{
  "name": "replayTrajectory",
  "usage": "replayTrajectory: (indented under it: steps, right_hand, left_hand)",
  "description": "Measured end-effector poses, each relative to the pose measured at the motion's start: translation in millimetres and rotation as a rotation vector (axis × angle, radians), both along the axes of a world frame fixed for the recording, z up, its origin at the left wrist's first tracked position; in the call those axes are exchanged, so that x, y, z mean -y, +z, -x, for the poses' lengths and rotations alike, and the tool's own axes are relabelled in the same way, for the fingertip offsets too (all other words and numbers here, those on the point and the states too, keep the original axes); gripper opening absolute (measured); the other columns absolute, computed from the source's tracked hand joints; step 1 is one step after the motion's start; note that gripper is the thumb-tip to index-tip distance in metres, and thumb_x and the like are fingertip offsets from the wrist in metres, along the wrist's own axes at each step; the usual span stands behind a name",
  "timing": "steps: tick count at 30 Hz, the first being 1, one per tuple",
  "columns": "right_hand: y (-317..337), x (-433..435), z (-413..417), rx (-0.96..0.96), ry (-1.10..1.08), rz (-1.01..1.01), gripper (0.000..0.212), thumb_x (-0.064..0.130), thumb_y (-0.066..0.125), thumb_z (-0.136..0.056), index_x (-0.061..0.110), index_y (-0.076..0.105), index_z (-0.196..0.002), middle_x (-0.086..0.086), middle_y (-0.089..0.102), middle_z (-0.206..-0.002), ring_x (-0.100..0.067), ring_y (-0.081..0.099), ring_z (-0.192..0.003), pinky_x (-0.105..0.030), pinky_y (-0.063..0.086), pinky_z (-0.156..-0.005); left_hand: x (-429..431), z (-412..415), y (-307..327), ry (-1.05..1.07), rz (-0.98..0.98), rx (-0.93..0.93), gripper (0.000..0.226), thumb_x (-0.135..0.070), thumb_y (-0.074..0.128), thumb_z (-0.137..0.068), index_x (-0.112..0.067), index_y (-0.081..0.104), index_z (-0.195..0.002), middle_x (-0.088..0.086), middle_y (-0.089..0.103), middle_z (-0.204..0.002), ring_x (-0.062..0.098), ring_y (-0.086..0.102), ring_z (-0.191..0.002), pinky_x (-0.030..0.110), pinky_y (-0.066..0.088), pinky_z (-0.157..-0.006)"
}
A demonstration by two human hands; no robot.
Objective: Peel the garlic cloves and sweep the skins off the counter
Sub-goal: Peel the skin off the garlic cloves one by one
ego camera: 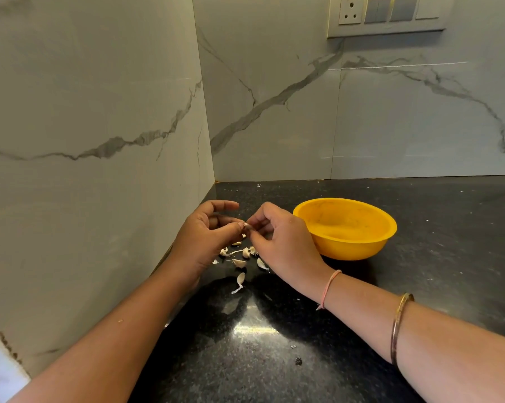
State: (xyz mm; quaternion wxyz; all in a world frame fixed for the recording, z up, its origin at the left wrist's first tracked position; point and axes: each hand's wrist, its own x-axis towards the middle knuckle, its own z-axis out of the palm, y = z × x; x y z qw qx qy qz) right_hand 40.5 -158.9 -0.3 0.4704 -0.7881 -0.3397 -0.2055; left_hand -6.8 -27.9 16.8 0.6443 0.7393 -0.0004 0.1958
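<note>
White and small, the garlic clove [246, 225] sits pinched between your two grips, held in the air above the black speckled table [303, 359]. It is right where the fingertips meet. Most of it is hidden by them, so how much skin is on it cannot be told.

Your left grip [204, 237] holds the clove's left end with the thumb tip pressed against it. The palm is turned toward the right, the forefinger arches over the top, and the other fingers curl loosely behind. Your right grip [277, 239] pinches the clove's right end between thumb and forefinger. The back of that hand faces you and the remaining fingers are tucked under. Both grips are narrow and closed on the one clove.

Your forearms come in from the lower corners and converge, with both wrists raised off the table. The right wrist carries a pink thread [329, 289], and a metal bangle [399, 327] sits further up that arm.

Directly below the grips, loose garlic pieces [239, 263] lie scattered on the table, cloves and scraps of skin mixed together. One tailed piece [241, 279] lies nearest you.

A yellow bowl [347, 248] stands on the table just beside your right grip, on its far-right side. The table runs into a corner of grey-veined marble wall [100, 112].
</note>
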Motion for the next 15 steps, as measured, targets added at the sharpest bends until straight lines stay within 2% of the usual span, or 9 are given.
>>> replayTrajectory:
  steps: [5,9,15]
  right_hand:
    - [0.7,0.0,1.4,-0.002,-0.020,0.001,0.007,0.005,0.066,-0.082,0.011,0.064,-0.084,-0.004,0.067,-0.081,-0.013,0.063,-0.073,-0.029,0.055,-0.062]
    - [0.9,-0.9,3.8,-0.005,-0.011,0.018,0.005,0.006,0.067,-0.082,0.010,0.065,-0.083,-0.005,0.067,-0.080,-0.014,0.063,-0.074,-0.032,0.055,-0.063]
    - [1.3,-2.4,6.2,-0.006,-0.002,0.003,0.004,0.005,0.067,-0.082,0.009,0.066,-0.082,-0.005,0.068,-0.077,-0.013,0.063,-0.070,-0.030,0.055,-0.061]
  left_hand:
    - [1.4,1.1,0.3,0.021,-0.061,0.017,0.028,-0.002,0.067,-0.082,-0.022,0.058,-0.101,0.003,0.071,-0.081,0.019,0.068,-0.082,0.034,0.055,-0.082]
    - [2.4,0.3,-1.0,0.066,-0.105,0.032,0.028,0.001,0.065,-0.081,-0.021,0.054,-0.095,0.004,0.070,-0.079,0.022,0.067,-0.080,0.036,0.054,-0.080]
    - [4.0,-1.7,-3.6,0.109,-0.085,0.029,0.031,0.001,0.063,-0.080,-0.021,0.047,-0.092,0.002,0.068,-0.076,0.017,0.064,-0.073,0.034,0.052,-0.078]
